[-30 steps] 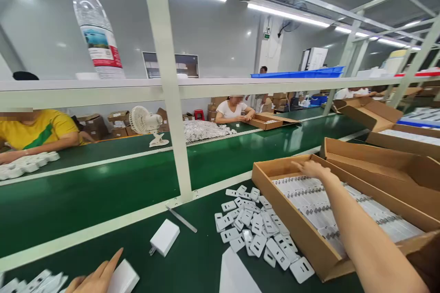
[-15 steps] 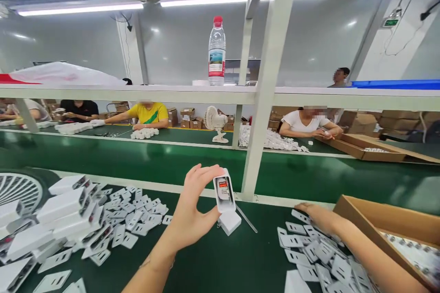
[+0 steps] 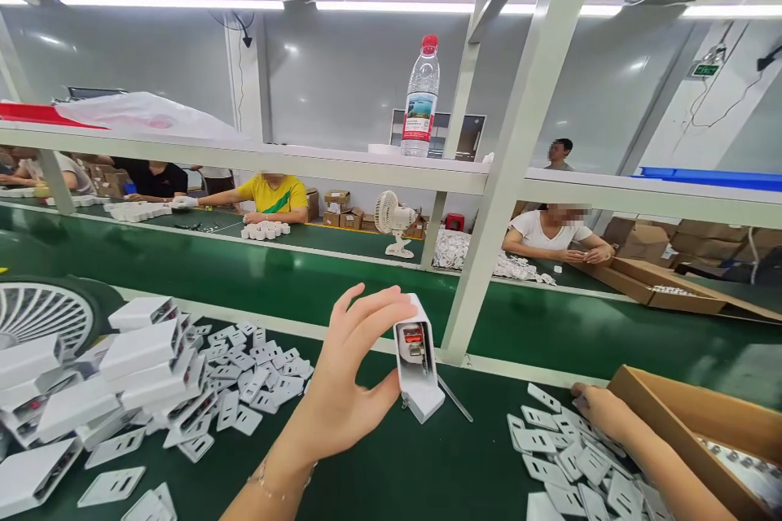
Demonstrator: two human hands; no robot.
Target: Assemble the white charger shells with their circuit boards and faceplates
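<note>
My left hand (image 3: 358, 378) grips a white charger housing (image 3: 415, 346) between thumb and fingers. Its end facing me has no cover, and a red-orange port shows inside. Just below the housing is a white block (image 3: 426, 407), partly hidden by it; a thin metal strip (image 3: 457, 400) lies to the right. My right hand (image 3: 602, 411) rests at the far edge of a pile of white slotted faceplates (image 3: 568, 448), fingers curled inward. What its fingertips hold, if anything, is hidden.
More housings (image 3: 147, 350) are stacked at left, beside loose faceplates (image 3: 262, 366) and a round fan (image 3: 46, 317). At right stands a cardboard box (image 3: 690, 403). A frame post (image 3: 489, 244) rises ahead, with a shelf carrying a water bottle (image 3: 421, 102). Co-workers sit across the green belt.
The view has tilted and shifted. The fingers of my right hand have gone from stretched over the faceplates to curled at the pile's edge. My left hand still holds the housing, turned slightly.
</note>
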